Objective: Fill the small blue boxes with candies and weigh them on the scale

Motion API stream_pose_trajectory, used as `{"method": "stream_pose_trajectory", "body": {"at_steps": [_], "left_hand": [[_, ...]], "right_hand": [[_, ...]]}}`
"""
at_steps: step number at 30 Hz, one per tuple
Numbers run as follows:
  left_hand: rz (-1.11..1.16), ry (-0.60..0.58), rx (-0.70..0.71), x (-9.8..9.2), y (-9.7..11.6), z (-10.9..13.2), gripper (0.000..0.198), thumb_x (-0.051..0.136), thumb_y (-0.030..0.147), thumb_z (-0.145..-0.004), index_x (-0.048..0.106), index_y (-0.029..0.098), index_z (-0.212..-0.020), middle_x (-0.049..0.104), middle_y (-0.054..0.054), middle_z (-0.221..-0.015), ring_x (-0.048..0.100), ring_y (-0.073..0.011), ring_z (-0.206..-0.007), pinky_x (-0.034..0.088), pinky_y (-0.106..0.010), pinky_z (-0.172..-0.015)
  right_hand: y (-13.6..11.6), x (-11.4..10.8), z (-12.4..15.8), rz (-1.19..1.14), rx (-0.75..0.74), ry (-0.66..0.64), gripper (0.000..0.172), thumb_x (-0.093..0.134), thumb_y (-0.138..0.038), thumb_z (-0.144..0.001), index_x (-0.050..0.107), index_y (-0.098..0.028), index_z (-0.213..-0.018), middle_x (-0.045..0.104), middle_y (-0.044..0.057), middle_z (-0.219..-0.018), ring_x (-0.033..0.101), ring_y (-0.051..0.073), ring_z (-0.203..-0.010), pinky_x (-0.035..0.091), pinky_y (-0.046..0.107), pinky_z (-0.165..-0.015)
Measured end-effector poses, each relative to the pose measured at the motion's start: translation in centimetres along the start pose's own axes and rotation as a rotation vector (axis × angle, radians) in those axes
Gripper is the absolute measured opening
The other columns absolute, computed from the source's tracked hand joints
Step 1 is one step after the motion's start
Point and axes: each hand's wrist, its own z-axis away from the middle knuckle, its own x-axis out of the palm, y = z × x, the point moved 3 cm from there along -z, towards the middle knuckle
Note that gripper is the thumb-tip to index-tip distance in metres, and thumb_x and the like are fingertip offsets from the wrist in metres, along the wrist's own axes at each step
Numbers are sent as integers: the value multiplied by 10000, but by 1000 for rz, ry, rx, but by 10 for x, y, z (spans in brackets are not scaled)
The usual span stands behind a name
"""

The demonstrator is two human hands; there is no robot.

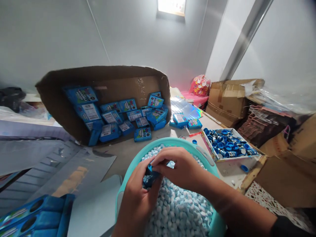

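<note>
Over a turquoise plastic basin (pixel 130 168), my left hand (pixel 139 189) is wrapped around a small blue box (pixel 148 180). My right hand (pixel 182 166) is closed at the top of this box, thumb and fingertips pressed together on its upper edge. Those fingers partly cover the box, so whether its top is open cannot be seen. Small round white and pale blue candies (pixel 182 204) fill the basin below both hands.
A cardboard carton (pixel 118 75) lies on its side behind the basin, with several blue printed boxes (pixel 111 131) inside. More blue boxes (pixel 180 119) lie to its right. A tray (pixel 212 148) holds blue and silver caps. Flattened blue boxes (pixel 41 214) occupy the lower left.
</note>
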Motion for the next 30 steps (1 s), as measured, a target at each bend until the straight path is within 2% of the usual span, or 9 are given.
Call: {"method": "stream_pose_trajectory", "body": {"at_steps": [4,8,11,15,19,23,25,28,30], "left_hand": [[-58,23,71,2,2,1,346,614,357,-915,614,260,-1246,677,-74,-1273,643,-239,-1179,532,-384,-1024],[-13,293,-109,-10,4,7,520,670,403,-874,543,215,-1342,679,-122,-1246,691,-250,-1099,569,-427,-971],[-29,515,-184,-42,3,14,649,734,425,-802,511,212,-1373,687,-111,-1184,709,-242,-1020,588,-412,-923],[-149,575,-287,-99,-18,25,421,789,425,-721,640,216,-1055,698,-43,-964,692,-200,-861,589,-337,-809],[39,478,-419,-133,-54,41,417,817,387,-648,477,221,-823,671,-12,-883,668,-162,-748,551,-247,-643],[-7,108,-516,-140,-75,59,333,769,358,-701,483,223,-805,672,-21,-858,695,-203,-834,575,-291,-717],[-60,-40,-519,-147,-74,62,296,751,366,-742,566,222,-922,708,-81,-1051,699,-241,-1013,581,-339,-838],[-84,-39,-444,-167,-65,40,382,708,459,-795,604,224,-1078,632,-134,-1355,597,-257,-1279,517,-367,-1025],[-209,-59,-417,-175,-62,6,407,568,558,-877,629,216,-1089,685,-116,-1273,636,-233,-1223,521,-338,-1014]], "right_hand": [[3,3,3,-8,-93,142,54,701,-180,-863,737,-219,-873,771,31,-894,713,172,-837,562,334,-802],[7,-12,7,-10,-157,338,108,638,-199,-919,708,-243,-989,747,62,-1081,692,196,-1031,551,395,-930],[19,-26,7,29,-110,409,112,603,-204,-935,695,-228,-992,720,85,-1119,667,211,-1077,540,421,-956],[33,-31,4,4,-49,353,103,617,-258,-928,687,-218,-991,697,101,-1128,662,222,-1060,579,406,-867],[34,-25,3,92,-48,212,116,608,-280,-931,687,-219,-990,676,113,-1173,642,237,-1100,548,432,-906],[33,-20,6,115,-31,102,119,586,-286,-945,681,-219,-971,679,108,-1152,650,237,-1085,530,425,-918],[34,-19,7,112,-30,66,116,579,-281,-949,676,-221,-971,680,105,-1146,657,231,-1063,532,409,-906],[34,-17,6,107,-43,47,112,570,-266,-953,669,-220,-975,678,96,-1129,657,219,-1041,528,385,-900],[34,-17,5,101,-41,40,115,562,-258,-955,668,-218,-971,678,86,-1094,654,209,-1013,525,369,-885]]}}
